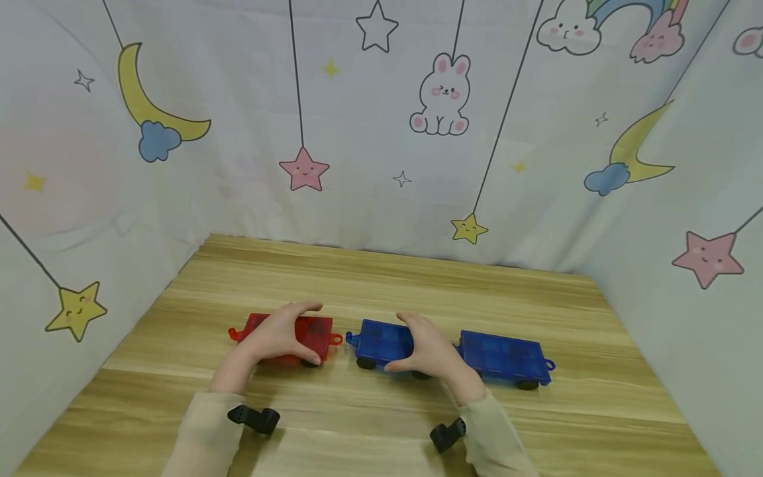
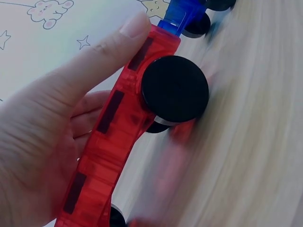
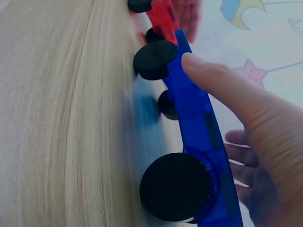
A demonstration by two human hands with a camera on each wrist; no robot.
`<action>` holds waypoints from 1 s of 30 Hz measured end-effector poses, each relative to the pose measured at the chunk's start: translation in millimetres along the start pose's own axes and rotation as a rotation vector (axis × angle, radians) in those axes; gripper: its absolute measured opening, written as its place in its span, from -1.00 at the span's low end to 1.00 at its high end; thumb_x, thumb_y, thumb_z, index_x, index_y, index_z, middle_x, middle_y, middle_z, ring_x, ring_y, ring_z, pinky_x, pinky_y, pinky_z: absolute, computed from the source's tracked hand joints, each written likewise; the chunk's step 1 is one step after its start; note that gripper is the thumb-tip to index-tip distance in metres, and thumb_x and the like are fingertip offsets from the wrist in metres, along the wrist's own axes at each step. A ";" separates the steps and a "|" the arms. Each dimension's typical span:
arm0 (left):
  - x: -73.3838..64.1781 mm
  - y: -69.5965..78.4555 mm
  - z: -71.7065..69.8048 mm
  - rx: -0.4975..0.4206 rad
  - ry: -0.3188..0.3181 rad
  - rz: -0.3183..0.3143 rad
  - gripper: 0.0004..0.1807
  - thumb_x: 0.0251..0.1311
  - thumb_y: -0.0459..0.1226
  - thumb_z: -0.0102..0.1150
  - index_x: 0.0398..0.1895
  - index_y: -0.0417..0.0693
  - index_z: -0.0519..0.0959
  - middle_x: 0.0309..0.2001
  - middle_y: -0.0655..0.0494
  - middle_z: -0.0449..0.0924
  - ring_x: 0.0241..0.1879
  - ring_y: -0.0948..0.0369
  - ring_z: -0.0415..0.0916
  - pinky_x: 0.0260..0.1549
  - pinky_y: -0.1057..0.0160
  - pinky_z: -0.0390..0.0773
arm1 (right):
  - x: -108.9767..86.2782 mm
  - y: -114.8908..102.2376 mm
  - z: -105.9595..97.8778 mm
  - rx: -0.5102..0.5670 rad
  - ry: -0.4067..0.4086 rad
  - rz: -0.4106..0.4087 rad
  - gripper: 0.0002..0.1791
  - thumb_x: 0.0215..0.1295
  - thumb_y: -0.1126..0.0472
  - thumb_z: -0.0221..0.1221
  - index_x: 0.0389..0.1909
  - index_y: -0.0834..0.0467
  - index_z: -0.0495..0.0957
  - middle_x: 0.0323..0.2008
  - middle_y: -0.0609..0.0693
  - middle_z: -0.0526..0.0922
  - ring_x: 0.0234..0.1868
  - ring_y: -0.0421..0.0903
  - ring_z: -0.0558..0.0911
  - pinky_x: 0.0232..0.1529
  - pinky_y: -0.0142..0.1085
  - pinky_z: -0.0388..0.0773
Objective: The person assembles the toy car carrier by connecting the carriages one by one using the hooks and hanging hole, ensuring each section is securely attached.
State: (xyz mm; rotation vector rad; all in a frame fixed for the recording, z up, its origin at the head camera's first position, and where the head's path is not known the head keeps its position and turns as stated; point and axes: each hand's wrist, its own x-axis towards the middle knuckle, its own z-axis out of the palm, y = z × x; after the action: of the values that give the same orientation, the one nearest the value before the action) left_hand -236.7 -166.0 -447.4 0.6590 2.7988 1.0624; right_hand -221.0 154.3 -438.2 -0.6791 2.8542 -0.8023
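Note:
A see-through red toy train car (image 1: pixel 312 326) with black wheels stands on the table at left. My left hand (image 1: pixel 277 338) grips it across its width, thumb at the near edge and fingers at the far edge. To its right is a blue toy train car (image 1: pixel 377 341), which my right hand (image 1: pixel 430 350) holds the same way from above. The red car's end loop (image 1: pixel 336 339) is close beside the blue car's hook (image 1: pixel 350 338). In the right wrist view, my right thumb (image 3: pixel 213 78) lies along the blue car's side.
A second blue car (image 1: pixel 503 356) stands at the right, in line behind the held blue one, their joint partly hidden by my right hand. The wood-grain table (image 1: pixel 381 424) ends at a white printed curtain (image 1: pixel 369 205) at the back and sides.

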 end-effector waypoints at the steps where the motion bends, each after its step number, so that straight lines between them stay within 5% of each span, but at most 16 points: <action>1: -0.3 -0.4 -0.2 -0.002 -0.005 -0.002 0.11 -0.35 0.08 0.63 0.36 -0.15 0.37 0.30 -0.10 0.44 0.27 -0.10 0.36 0.19 -0.20 0.41 | 0.6 0.4 0.0 0.000 -0.009 -0.010 0.14 -0.14 -0.17 0.52 0.43 0.24 0.23 0.38 0.19 0.35 0.39 0.22 0.32 0.32 0.13 0.33; 30: -0.5 -4.6 1.4 0.075 -0.009 0.043 -0.01 -0.35 0.08 0.63 0.25 -0.10 0.48 0.18 -0.04 0.54 0.12 0.00 0.47 0.01 -0.04 0.55 | 4.7 -0.1 1.0 0.013 -0.089 -0.056 -0.01 -0.02 -0.05 0.49 0.41 0.22 0.28 0.37 0.20 0.36 0.39 0.20 0.34 0.32 0.12 0.33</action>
State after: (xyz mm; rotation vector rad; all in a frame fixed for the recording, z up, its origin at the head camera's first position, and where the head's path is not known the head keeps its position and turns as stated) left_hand -237.5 -168.5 -451.5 0.7333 2.8411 0.9634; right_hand -225.0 151.6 -438.9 -0.7763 2.7595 -0.7776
